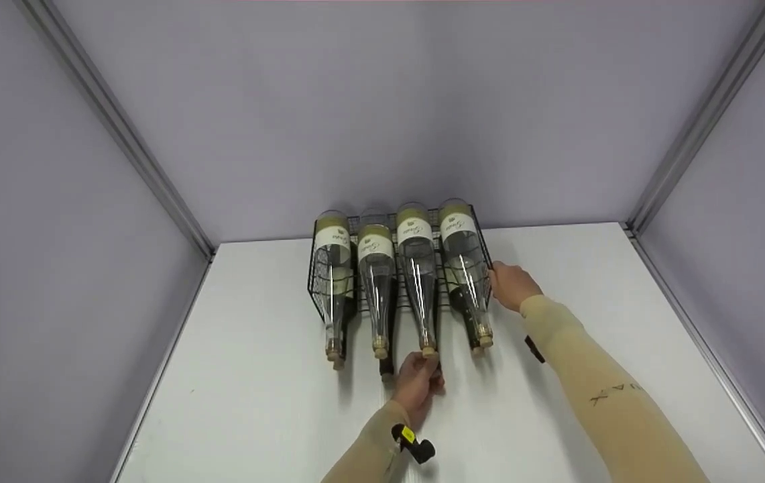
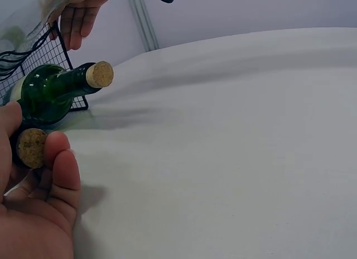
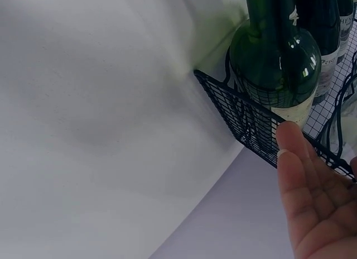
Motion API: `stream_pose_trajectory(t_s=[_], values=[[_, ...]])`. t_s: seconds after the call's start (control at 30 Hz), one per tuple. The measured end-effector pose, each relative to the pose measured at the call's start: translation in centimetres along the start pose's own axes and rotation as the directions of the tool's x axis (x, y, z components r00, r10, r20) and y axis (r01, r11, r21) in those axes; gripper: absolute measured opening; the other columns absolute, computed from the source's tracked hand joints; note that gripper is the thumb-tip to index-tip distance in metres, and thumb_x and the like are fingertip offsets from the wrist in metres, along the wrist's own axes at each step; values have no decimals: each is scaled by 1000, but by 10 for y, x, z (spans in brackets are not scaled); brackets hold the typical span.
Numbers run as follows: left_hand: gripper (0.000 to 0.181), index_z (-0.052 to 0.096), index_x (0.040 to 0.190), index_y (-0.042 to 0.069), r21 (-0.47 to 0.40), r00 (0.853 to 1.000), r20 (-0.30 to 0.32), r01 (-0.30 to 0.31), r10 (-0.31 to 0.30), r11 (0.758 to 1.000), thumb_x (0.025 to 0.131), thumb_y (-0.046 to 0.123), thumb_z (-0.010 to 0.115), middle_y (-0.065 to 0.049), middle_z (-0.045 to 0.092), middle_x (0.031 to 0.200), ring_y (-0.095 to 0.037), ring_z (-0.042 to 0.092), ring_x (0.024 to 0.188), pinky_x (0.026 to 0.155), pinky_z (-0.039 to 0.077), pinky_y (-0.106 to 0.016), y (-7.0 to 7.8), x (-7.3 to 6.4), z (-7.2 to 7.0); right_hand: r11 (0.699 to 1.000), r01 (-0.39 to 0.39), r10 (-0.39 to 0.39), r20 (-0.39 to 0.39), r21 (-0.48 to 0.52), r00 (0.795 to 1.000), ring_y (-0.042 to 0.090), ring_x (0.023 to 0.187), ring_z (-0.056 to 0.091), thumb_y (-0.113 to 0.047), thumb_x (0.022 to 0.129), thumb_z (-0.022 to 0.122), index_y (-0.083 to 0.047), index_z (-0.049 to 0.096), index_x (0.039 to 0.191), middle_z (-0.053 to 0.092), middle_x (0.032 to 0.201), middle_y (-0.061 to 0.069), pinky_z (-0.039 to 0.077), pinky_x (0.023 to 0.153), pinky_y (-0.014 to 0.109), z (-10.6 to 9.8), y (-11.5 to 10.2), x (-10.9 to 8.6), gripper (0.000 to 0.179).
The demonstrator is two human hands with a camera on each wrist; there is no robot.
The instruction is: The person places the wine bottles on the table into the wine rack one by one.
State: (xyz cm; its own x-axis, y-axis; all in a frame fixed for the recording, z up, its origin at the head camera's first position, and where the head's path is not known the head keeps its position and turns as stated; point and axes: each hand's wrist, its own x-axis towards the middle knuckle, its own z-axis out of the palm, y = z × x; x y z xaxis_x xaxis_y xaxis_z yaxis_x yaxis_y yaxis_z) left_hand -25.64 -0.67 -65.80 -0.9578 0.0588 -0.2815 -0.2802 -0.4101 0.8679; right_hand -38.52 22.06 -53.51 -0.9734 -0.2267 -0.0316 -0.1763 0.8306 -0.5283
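A black wire rack (image 1: 312, 295) carries wine bottles in two layers: clear ones with white labels (image 1: 416, 228) above, dark green ones below. At the rack's front, my left hand (image 1: 416, 382) curls its fingers round a corked wine bottle's neck; its cork (image 2: 32, 148) shows between thumb and fingers in the left wrist view. Beside it a green wine bottle (image 2: 53, 94) points its cork outward. On the rack's right side my right hand (image 1: 515, 285) holds the wire edge, fingers (image 3: 295, 183) along the outside next to a green bottle (image 3: 279, 63).
The rack stands on a white table (image 1: 255, 402) near its back edge. A grey back wall (image 1: 382, 100) rises close behind, with side walls and metal corner posts (image 1: 121, 141) to left and right.
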Motion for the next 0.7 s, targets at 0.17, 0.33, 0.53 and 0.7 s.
stream_pose_trajectory(t_s=[0.17,0.33,0.53,0.7], values=[[33,49,104,4,-2,1000,-2,11,-11,1000,90,26,68,-4,51,81,-15,54,66,61,47,-29,-2,1,-2,1000,-8,8,9,9,1000,20,69,59,-20,105,34,3,55,110,62,79,8,46,63,38,2,2,0,32],[35,49,104,3,1,1000,-4,18,-18,1000,89,27,70,-4,52,80,-15,54,65,61,48,-29,-3,1,-1,1000,-15,14,7,14,1000,21,71,61,-20,105,34,3,55,112,63,81,8,47,65,40,3,3,-1,32],[33,50,104,2,16,1000,-12,17,-16,1000,89,25,69,-5,53,80,-15,55,65,61,49,-30,-3,4,-1,1000,-22,22,8,20,1000,21,72,61,-21,105,34,2,55,114,63,82,8,48,66,41,3,3,0,32],[32,51,105,0,35,1000,9,13,-13,999,91,24,67,-6,55,80,-16,58,66,63,52,-32,-2,-1,1,999,0,0,14,35,1000,22,75,64,-22,106,33,3,55,114,65,87,11,48,69,42,2,7,-2,34]])
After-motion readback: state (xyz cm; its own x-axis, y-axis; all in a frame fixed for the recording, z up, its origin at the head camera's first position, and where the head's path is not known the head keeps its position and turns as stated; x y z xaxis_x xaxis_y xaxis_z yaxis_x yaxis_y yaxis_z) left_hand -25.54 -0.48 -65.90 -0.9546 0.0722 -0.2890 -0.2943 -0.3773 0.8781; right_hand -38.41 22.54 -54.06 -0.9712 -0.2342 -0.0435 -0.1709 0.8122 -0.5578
